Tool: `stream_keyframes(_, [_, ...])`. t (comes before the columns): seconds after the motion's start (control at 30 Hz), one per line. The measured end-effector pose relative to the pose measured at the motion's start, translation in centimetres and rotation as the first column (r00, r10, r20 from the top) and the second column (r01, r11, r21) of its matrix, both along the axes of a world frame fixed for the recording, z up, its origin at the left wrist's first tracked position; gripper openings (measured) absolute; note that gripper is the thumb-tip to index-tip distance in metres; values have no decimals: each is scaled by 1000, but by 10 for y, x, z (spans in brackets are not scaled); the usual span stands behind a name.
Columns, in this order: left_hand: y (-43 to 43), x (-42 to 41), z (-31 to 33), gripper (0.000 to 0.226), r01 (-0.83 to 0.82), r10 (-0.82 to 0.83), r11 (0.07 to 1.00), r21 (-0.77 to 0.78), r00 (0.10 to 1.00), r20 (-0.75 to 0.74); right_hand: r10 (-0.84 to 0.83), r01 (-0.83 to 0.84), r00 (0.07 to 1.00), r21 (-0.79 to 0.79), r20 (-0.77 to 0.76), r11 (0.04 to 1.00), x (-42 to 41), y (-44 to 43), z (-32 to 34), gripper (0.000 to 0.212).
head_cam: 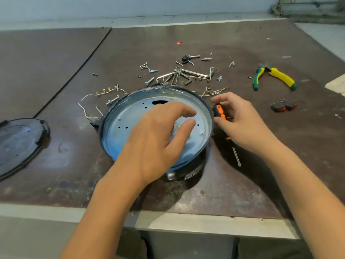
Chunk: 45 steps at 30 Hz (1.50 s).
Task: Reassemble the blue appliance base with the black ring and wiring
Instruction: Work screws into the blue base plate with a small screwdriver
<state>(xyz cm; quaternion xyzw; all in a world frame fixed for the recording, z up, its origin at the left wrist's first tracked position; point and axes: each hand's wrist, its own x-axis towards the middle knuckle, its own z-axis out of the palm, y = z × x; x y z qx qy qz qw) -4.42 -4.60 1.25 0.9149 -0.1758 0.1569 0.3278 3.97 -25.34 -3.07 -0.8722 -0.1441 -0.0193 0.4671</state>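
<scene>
1. Right grip [240,124] curled round the black-and-orange handle of a screwdriver [218,111], just beside the base's right rim.
2. Left grip [155,144] spread, fingers loosely bent, holding nothing, low over the round blue base [119,131], shiny inside, dotted with small holes.
3. Base in the middle of the scuffed brown worktop [242,193], near its front edge.
4. Thin white wires [103,91] with brass ends behind-left; silver screws [152,71] behind.

Yellow-green pliers [280,75] lie far right on the brown surface [56,62], near two red switches [282,107]; a dark lid [20,144] sits left.
</scene>
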Motion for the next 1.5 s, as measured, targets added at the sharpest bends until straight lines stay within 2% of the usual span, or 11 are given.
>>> stream_keyframes(0.13, [25,2,4,24,-64,81,989,131,988,-134,6,20,997,-324,82,946,-1,-1,-8,43])
stream_keyframes(0.2, [35,0,6,24,-78,102,986,149,983,-156,20,16,996,-379,91,925,0,-3,-8,42])
stream_keyframes(0.27, [45,-5,7,30,-55,79,991,118,975,-207,28,15,995,-406,98,914,4,-8,-8,36])
stream_keyframes(0.37, [55,-8,7,79,66,-38,996,52,906,-422,10,43,992,-401,128,915,8,-13,-7,28])
stream_keyframes(0.53, [48,-6,-1,110,148,-5,963,223,843,-537,5,44,984,-268,180,962,5,-6,-5,25])
stream_keyframes(0.77, [37,-9,-14,90,85,60,918,387,936,-348,39,-33,994,-66,98,997,-1,7,1,30])
stream_keyframes(1.1, [33,-7,-15,76,-23,81,945,326,983,-166,3,12,993,-117,122,993,5,1,-5,32])
stream_keyframes(1.17, [37,-6,-17,77,-30,71,966,256,986,-153,17,-1,992,-130,123,991,5,2,-7,32])
stream_keyframes(1.33, [44,-6,-11,66,23,-36,951,-310,999,-38,28,-33,991,37,132,999,1,4,-3,34])
stream_keyframes(1.4, [44,-5,-6,67,45,-48,937,-345,999,0,39,-52,992,109,117,993,-1,5,0,39])
stream_keyframes(1.5, [43,-6,-3,78,38,-37,974,-225,999,10,4,-18,992,107,130,994,0,4,2,30])
